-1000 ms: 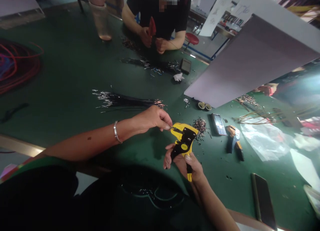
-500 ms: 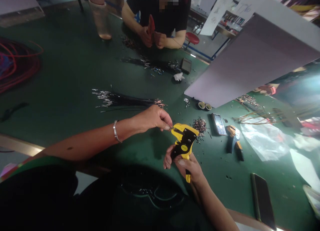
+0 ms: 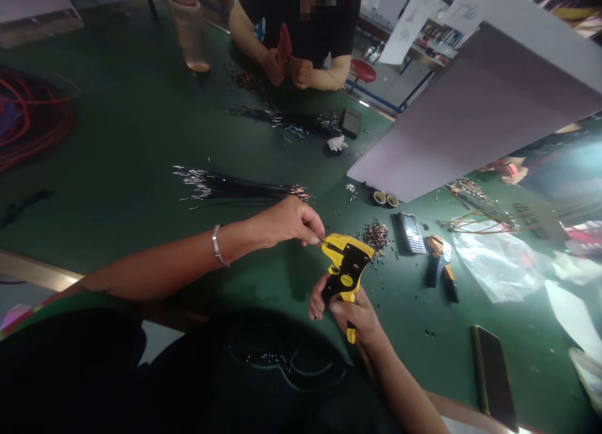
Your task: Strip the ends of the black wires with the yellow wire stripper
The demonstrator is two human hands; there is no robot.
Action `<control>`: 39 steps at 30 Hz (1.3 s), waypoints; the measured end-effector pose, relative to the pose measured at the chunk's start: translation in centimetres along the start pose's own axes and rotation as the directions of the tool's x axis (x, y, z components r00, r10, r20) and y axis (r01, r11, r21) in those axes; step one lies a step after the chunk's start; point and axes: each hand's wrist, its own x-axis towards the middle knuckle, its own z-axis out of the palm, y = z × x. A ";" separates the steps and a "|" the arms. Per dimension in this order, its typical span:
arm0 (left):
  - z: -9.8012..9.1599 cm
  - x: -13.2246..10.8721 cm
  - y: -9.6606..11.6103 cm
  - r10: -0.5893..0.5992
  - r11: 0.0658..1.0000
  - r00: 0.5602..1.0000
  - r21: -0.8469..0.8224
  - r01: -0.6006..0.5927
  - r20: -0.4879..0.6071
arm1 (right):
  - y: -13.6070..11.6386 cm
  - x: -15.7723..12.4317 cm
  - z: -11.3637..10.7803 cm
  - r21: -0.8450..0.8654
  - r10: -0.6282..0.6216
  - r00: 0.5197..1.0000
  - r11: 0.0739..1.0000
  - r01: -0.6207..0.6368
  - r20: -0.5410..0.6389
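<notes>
My right hand (image 3: 350, 315) grips the handle of a yellow and black wire stripper (image 3: 347, 271), holding it up above the green table. Pinched between the fingertips of my left hand (image 3: 286, 224) is a thin wire (image 3: 324, 241), whose end enters the tool's jaws. Most of the wire is hidden behind my fingers. Just left of my hands lies a bundle of black wires with bare metal ends (image 3: 239, 188). A heap of small cut wire pieces (image 3: 375, 236) sits right of the stripper.
A co-worker's hands (image 3: 282, 67) hold a red-handled tool across the green table (image 3: 141, 108). Nearby are a keypad phone (image 3: 411, 232), a second stripper (image 3: 439, 261), a smartphone (image 3: 491, 377), a plastic bag (image 3: 493, 261), a glass (image 3: 189, 36) and coiled red wire (image 3: 32, 117).
The stripper has shifted slightly in my right hand, its handle now lower and further left. My left hand keeps the wire at the jaws.
</notes>
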 end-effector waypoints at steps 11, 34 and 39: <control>-0.2 -0.1 0.1 0.009 1.000 1.000 0.027 -0.009 0.012 | 0.2 -0.1 0.1 0.006 0.005 1.000 1.000 -0.005 -0.017; -0.7 -0.1 0.4 0.162 0.921 0.984 0.346 -0.177 0.072 | 1.5 -0.4 0.5 -0.053 -0.005 0.989 0.999 -0.003 -0.149; -1.2 0.2 0.5 0.237 0.814 0.952 0.496 -0.303 0.193 | 1.5 -0.5 0.6 -0.101 0.013 0.974 0.994 -0.036 -0.226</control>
